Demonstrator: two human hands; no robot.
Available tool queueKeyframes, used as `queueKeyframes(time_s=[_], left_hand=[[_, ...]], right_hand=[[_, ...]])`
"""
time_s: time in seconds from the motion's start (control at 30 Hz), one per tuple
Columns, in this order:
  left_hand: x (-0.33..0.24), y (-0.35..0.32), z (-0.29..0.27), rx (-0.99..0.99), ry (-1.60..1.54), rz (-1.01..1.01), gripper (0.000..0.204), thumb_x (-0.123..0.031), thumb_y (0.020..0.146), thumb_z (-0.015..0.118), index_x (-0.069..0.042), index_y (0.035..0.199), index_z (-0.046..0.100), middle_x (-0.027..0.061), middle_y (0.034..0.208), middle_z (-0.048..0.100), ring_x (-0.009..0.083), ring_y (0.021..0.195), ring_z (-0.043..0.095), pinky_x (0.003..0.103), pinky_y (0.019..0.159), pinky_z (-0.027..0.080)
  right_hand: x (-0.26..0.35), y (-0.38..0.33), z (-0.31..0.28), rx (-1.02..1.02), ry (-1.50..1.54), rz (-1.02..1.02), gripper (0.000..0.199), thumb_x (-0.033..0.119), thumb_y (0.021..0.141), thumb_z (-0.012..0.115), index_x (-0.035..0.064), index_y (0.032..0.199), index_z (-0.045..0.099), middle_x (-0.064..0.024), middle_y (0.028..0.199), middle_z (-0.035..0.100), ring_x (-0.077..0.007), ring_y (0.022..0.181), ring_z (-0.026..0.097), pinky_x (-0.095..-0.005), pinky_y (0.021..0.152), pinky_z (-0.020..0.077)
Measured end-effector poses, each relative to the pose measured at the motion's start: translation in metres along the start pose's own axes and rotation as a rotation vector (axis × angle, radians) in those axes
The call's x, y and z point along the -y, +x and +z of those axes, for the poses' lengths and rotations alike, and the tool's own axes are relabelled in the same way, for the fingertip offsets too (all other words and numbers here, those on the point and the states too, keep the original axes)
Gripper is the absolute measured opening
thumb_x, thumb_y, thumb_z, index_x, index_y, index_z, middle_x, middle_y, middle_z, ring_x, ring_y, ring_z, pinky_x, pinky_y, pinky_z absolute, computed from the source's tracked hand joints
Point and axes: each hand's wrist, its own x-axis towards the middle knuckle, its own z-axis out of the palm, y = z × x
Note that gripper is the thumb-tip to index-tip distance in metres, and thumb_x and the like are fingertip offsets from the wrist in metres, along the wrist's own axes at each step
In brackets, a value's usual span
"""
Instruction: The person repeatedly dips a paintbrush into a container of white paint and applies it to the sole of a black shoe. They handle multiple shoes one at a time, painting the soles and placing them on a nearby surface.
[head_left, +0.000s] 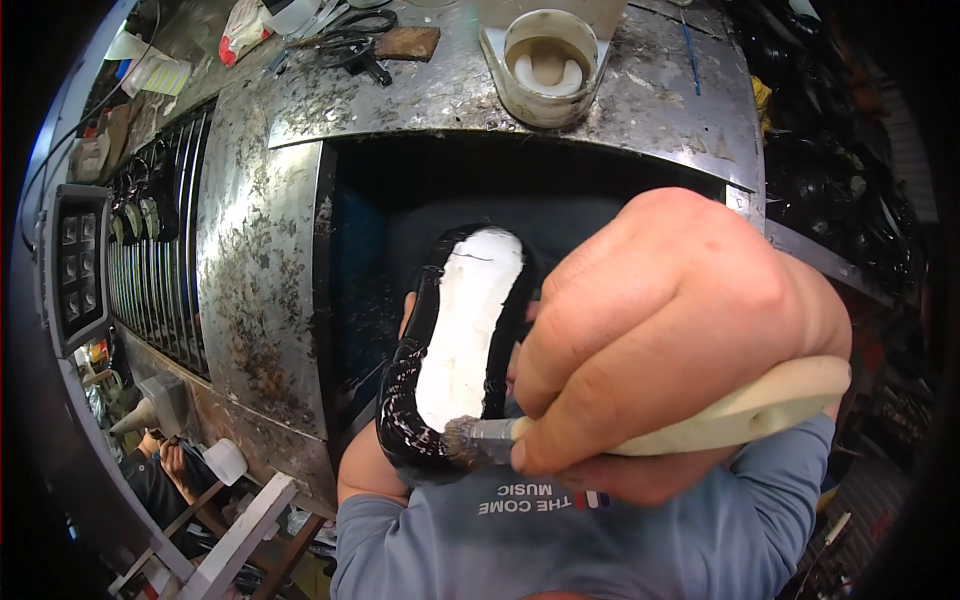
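A black shoe upper (398,410) is held sole side up in front of my body, its white bottom (472,310) facing me. Mostly hidden beneath it, my left hand (408,312) grips the shoe, with bits of fingers showing along both sides. My right hand (670,310) is closed around the pale, curved handle of a brush (745,405). The dark bristles touch the black edge at the lower end of the white bottom. Wet-looking shine covers the black margin around there.
A worn metal bench (260,330) surrounds a dark recess behind the shoe. On it stand a round pot (550,75) with liquid, scissors (345,35) and a brown block (408,43). Black shoes (150,195) sit by a barred rack at left. Another person's hand (175,465) shows lower left.
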Motion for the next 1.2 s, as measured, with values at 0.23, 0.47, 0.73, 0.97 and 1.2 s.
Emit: queueKeyframes(time_s=[0.23,0.47,0.73,0.97,1.2], left_hand=[[0.007,0.033,-0.032,0.163,-0.054,-0.192,0.087,-0.068,0.096,0.052,-0.009,0.158,0.034,0.0291,0.149,0.043,0.0411,0.11,0.064,0.052,0.086,0.059],[0.013,0.055,-0.054,0.212,-0.084,-0.343,0.087,-0.068,0.095,0.053,-0.009,0.157,0.036,0.0289,0.144,0.046,0.0403,0.105,0.065,0.051,0.083,0.059],[0.017,0.068,-0.064,0.232,-0.103,-0.435,0.087,-0.068,0.094,0.054,-0.009,0.155,0.038,0.0287,0.14,0.049,0.0394,0.1,0.066,0.049,0.08,0.06],[0.013,0.067,-0.064,0.277,-0.055,-0.47,0.087,-0.068,0.093,0.055,-0.008,0.154,0.039,0.0285,0.135,0.052,0.0386,0.095,0.067,0.048,0.077,0.06],[-0.033,0.019,-0.025,0.414,0.287,-0.412,0.087,-0.069,0.092,0.056,-0.008,0.153,0.041,0.0283,0.131,0.054,0.0378,0.09,0.068,0.047,0.074,0.06]], right_hand=[[-0.021,0.004,0.005,-0.069,0.189,-0.121,0.013,-0.006,0.074,0.075,-0.0062,0.087,0.072,-0.0168,0.076,0.066,-0.0307,0.061,0.066,-0.0354,0.051,0.0529],[-0.035,0.006,0.004,0.187,0.34,0.185,0.01,0.003,0.074,0.071,0.0003,0.083,0.07,-0.0128,0.071,0.064,-0.0318,0.062,0.064,-0.0377,0.053,0.0495],[-0.042,0.005,-0.006,0.339,0.327,0.35,0.009,0.012,0.075,0.071,0.0038,0.077,0.068,-0.0092,0.067,0.063,-0.03,0.064,0.064,-0.0399,0.055,0.0495],[-0.036,0.007,-0.021,0.285,0.25,0.273,0.01,0.012,0.077,0.073,0.0037,0.077,0.068,-0.0097,0.067,0.063,-0.0294,0.062,0.064,-0.0388,0.054,0.0497],[-0.036,-0.007,-0.04,0.094,0.022,0.17,0.013,0.011,0.082,0.077,-0.0001,0.09,0.075,-0.0137,0.082,0.072,-0.0282,0.071,0.069,-0.036,0.063,0.0554]])
